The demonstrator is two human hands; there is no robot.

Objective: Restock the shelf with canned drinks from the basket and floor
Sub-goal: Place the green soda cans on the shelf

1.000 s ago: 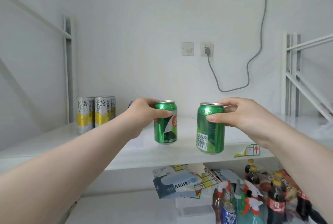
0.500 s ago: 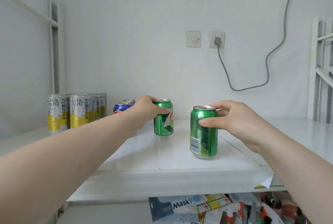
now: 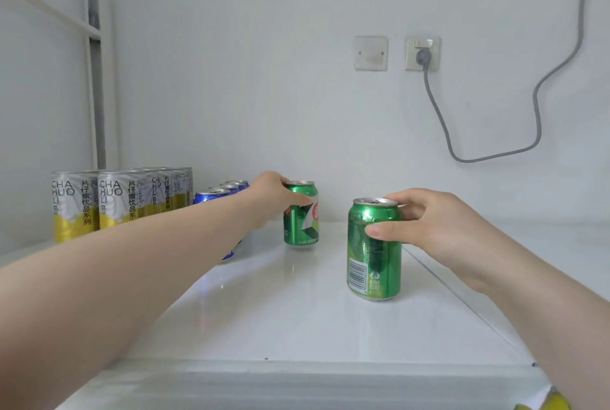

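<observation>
Both hands hold green cans upright on the white shelf [image 3: 297,310]. The left hand [image 3: 270,198] reaches deep, its fingers [image 3: 297,204] curled round the upper part of the far green can [image 3: 302,224]. That can's base is at the shelf surface, though whether it rests there or hangs just above cannot be told. The right hand [image 3: 439,224] grips the near green can [image 3: 374,261] just under its rim, with the thumb on the front and the other fingers wrapped behind. This can appears to stand on the shelf, long axis vertical, barcode toward the camera.

Just left of the left hand's fingers a row of blue cans [image 3: 211,196] runs front to back, and beyond it stand the tall silver-and-yellow cans [image 3: 99,205]. The far green can sits just right of the blue row. The near green can lies forward and to the right of it, well apart.

The work looks like starting a green row beside the blue one. If so, the near green can has to go away from the person and leftward from the right fingers to line up in front of the far one, and the right hand is the nearer hand for that. The left forearm passes close over the front blue can, so drawing it back could knock that can. The basket and floor are out of view.
</observation>
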